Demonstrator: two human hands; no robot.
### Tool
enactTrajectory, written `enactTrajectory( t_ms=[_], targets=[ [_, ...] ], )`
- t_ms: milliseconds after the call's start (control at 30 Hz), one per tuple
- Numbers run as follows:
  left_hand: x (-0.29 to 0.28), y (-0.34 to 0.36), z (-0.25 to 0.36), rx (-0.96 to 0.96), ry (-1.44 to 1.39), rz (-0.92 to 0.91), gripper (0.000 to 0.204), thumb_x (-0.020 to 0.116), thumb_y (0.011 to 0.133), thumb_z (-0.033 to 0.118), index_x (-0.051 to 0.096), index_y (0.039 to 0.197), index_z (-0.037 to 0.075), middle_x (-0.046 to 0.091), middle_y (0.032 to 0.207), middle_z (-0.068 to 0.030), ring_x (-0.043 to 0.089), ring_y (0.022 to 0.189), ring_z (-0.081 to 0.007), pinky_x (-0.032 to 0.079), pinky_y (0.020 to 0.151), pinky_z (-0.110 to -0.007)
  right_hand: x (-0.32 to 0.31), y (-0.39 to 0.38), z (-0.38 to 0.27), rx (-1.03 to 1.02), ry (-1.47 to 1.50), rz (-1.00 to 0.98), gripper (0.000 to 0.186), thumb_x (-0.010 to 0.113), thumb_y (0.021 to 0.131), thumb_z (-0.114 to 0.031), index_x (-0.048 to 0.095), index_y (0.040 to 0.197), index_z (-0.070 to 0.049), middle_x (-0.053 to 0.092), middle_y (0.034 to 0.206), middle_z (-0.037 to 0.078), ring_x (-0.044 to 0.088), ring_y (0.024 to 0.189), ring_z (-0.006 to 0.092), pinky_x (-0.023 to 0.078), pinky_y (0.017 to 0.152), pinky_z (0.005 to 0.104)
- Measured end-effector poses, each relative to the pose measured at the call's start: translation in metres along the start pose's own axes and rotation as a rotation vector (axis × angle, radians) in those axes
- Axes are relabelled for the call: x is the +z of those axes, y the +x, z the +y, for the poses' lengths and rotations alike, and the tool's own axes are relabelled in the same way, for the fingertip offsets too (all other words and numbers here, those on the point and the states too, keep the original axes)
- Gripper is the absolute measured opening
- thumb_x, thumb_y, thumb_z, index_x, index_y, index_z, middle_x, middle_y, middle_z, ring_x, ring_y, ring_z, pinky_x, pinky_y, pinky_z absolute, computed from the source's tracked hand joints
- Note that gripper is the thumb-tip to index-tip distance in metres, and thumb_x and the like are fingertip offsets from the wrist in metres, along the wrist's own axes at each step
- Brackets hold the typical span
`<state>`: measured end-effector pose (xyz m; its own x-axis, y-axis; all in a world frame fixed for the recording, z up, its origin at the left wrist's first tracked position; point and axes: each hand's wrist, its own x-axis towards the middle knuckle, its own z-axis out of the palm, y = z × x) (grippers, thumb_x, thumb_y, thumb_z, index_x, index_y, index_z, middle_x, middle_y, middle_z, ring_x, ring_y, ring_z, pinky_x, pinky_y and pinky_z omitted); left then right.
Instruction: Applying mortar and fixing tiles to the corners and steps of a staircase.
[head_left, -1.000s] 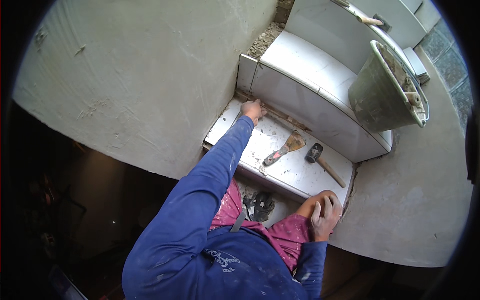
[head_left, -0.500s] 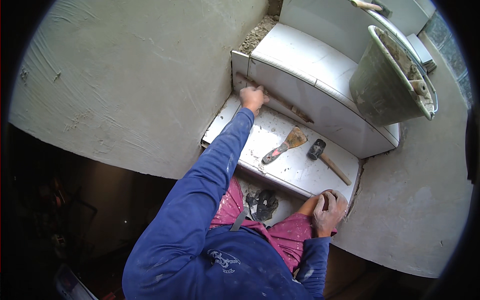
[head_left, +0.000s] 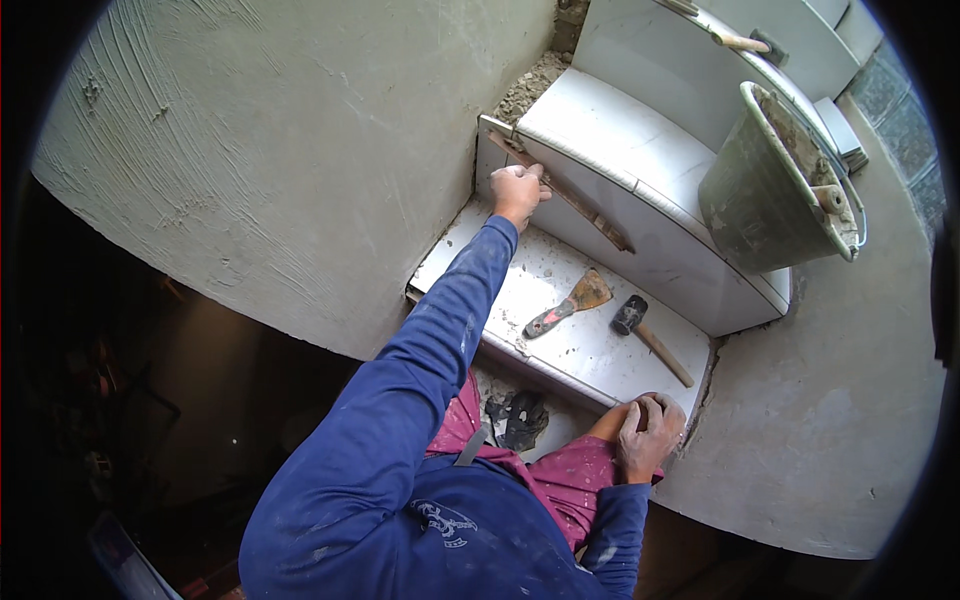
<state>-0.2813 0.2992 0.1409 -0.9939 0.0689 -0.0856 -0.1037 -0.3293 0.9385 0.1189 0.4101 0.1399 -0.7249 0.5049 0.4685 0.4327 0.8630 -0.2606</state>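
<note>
My left hand (head_left: 520,193) is closed around a thin wooden strip (head_left: 575,202), fingers curled at its middle-left part. The strip slants along the front of a white tiled riser (head_left: 660,245), its left end near the riser's top edge and its right end lower. My right hand (head_left: 652,437), dusty with pale mortar, rests over my bent knee with its fingers bent and slightly apart, holding nothing. On the white tiled step (head_left: 555,262) below the strip lie a scraper (head_left: 570,303) with a rusty, dirty blade and a black-headed mallet (head_left: 650,340) with a wooden handle.
A mortar-smeared bucket (head_left: 765,190) stands tilted on the upper step at right. Beyond it lies another wooden-handled hammer (head_left: 745,42). Rubble (head_left: 535,85) fills the gap beside the upper step. Plastered walls (head_left: 290,130) flank the stairs. A crumpled black bag (head_left: 520,418) lies between my legs.
My left hand has raised the strip's left end up the riser toward its top edge. The view has shifted slightly. My right hand stays on the knee.
</note>
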Motion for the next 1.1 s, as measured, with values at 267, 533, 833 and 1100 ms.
enactTrajectory(
  t_ms=[267, 533, 833, 1100],
  targets=[
    [-0.015, 0.010, -0.027, -0.168, -0.076, 0.035, 0.032, 0.058, 0.094, 0.010, 0.056, 0.107, -0.019, 0.064, 0.093, -0.0197, 0.069, 0.070, -0.0240, 0.059, 0.058, -0.030, -0.001, 0.003, -0.004, -0.016, -0.019, 0.010, 0.014, 0.069, 0.074, -0.012, 0.070, 0.086, -0.005, 0.062, 0.101, 0.012, 0.055, 0.102, 0.0319, 0.040, 0.092, 0.0437],
    [-0.022, 0.010, -0.063, -0.319, -0.136, 0.049, 0.021, 0.056, 0.095, 0.009, 0.059, 0.100, -0.011, 0.064, 0.092, -0.0170, 0.068, 0.073, -0.0257, 0.060, 0.061, -0.032, -0.001, 0.002, -0.002, -0.015, -0.039, 0.005, 0.014, 0.069, 0.075, -0.012, 0.070, 0.086, -0.005, 0.061, 0.102, 0.011, 0.054, 0.103, 0.0317, 0.040, 0.094, 0.0439],
    [-0.039, 0.024, -0.108, -0.454, -0.175, 0.118, 0.019, 0.055, 0.094, 0.005, 0.060, 0.099, -0.012, 0.065, 0.090, -0.0194, 0.068, 0.074, -0.0256, 0.061, 0.064, -0.036, -0.001, 0.006, -0.009, -0.011, -0.051, -0.016, 0.013, 0.069, 0.075, -0.012, 0.070, 0.086, -0.005, 0.062, 0.102, 0.011, 0.054, 0.103, 0.0314, 0.040, 0.093, 0.0439],
    [-0.027, 0.022, -0.103, -0.511, -0.116, 0.175, 0.018, 0.055, 0.086, -0.001, 0.061, 0.097, -0.013, 0.066, 0.087, -0.0198, 0.067, 0.073, -0.0285, 0.060, 0.063, -0.038, 0.001, 0.003, 0.000, 0.011, -0.045, -0.020, 0.015, 0.069, 0.073, -0.013, 0.069, 0.087, -0.007, 0.060, 0.104, 0.009, 0.053, 0.105, 0.0305, 0.037, 0.094, 0.0448]
  ],
)
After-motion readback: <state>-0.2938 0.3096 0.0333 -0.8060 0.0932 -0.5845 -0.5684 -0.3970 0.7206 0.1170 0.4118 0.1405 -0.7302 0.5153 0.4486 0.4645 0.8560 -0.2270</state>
